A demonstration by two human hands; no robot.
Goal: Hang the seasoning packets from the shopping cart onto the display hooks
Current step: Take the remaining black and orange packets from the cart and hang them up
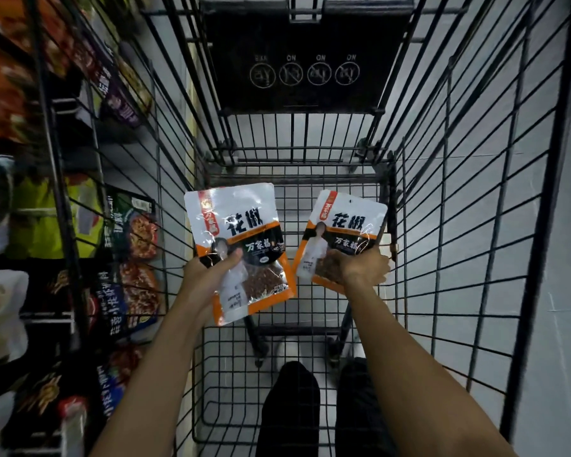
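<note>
I look down into a black wire shopping cart [442,199]. My left hand [211,270] grips a white and orange seasoning packet [241,225] by its lower left part, thumb on the front. My right hand [363,267] grips a second, matching packet [343,222] by its lower right corner. Both packets are held upright above the cart's floor, side by side and apart. No display hooks show in this view.
The cart's black folded child-seat flap [305,57] lies at the far end. Shelves with colourful snack and sauce packets [136,245] run along the left, outside the cart wall. Grey floor [561,225] lies to the right. My legs in dark trousers [290,413] show below the cart.
</note>
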